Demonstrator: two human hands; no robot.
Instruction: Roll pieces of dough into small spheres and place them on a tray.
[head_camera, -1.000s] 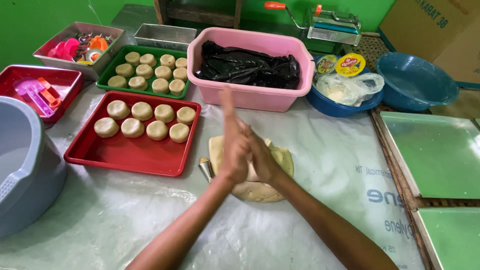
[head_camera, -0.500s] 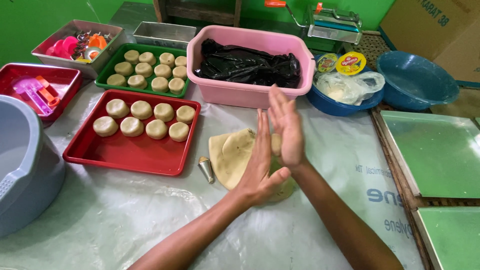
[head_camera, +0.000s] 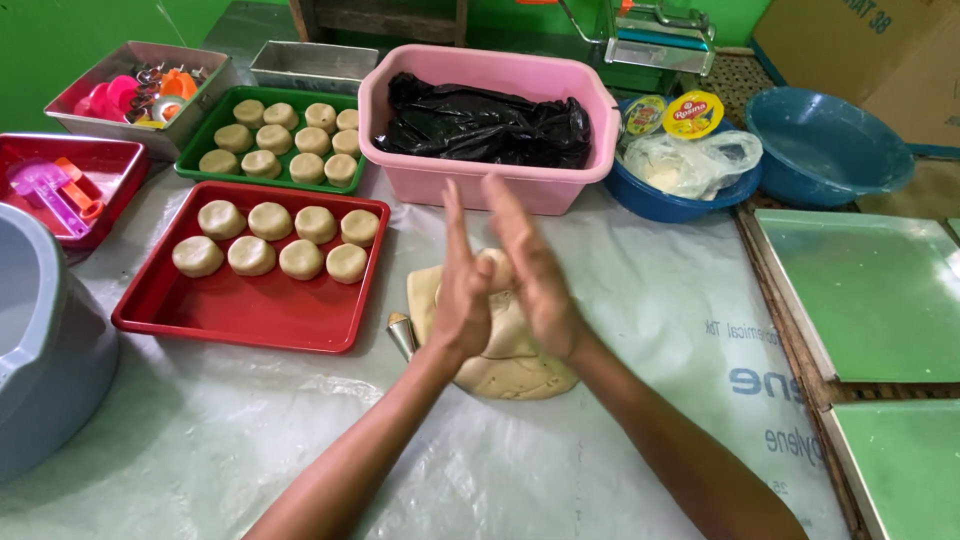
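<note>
My left hand (head_camera: 462, 285) and my right hand (head_camera: 532, 268) stand upright, palm against palm, with a small piece of pale dough (head_camera: 494, 270) pressed between them. The fingers are straight and point away from me. Below the hands lies a flat slab of the same dough (head_camera: 505, 365) on the plastic-covered table. A small metal cone (head_camera: 400, 332) lies beside the slab at its left. Left of the hands, a red tray (head_camera: 240, 310) carries several round dough pieces (head_camera: 272, 240) in two rows.
A green tray (head_camera: 215, 130) with more dough rounds stands behind the red one. A pink tub (head_camera: 480, 180) holds black plastic. Blue bowls (head_camera: 825, 150), a bagged item, a grey bucket (head_camera: 40, 340), a red tray of tools (head_camera: 70, 190) and green boards (head_camera: 870, 290) surround the work area.
Both hands keep rubbing together with the dough between them; they have shifted from left of the slab to the right, then back to upright over its middle.
</note>
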